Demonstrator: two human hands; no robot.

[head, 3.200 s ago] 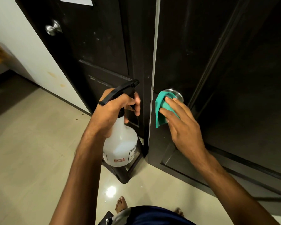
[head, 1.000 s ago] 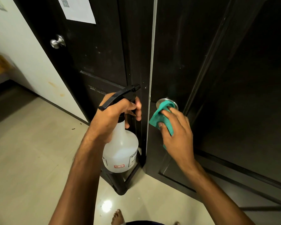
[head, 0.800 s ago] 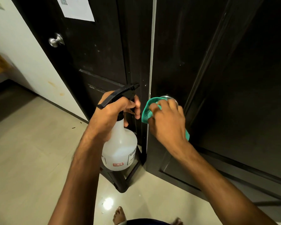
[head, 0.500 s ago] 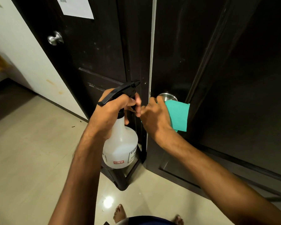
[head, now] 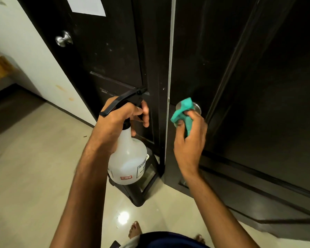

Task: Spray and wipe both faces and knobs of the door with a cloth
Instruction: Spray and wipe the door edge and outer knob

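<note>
A dark door (head: 202, 51) stands open edge-on, its pale edge strip running down the middle of the view. My right hand (head: 190, 138) grips a teal cloth (head: 183, 110) bunched over the silver knob (head: 197, 107) on the door's near face. My left hand (head: 118, 120) holds a white spray bottle (head: 127, 158) by its black trigger head, just left of the door edge. A second dark door (head: 111, 51) with a silver knob (head: 63, 39) stands behind on the left.
A white sheet of paper (head: 88, 6) is stuck high on the left door. A black stool (head: 141, 192) stands on the pale tiled floor by the door edge. A white wall (head: 25, 51) runs at left. My bare feet show at the bottom.
My right hand has swung from the left of the knob to below it, and the cloth has gone from hanging flat at the right to bunched over the knob. The left hand stays still.
</note>
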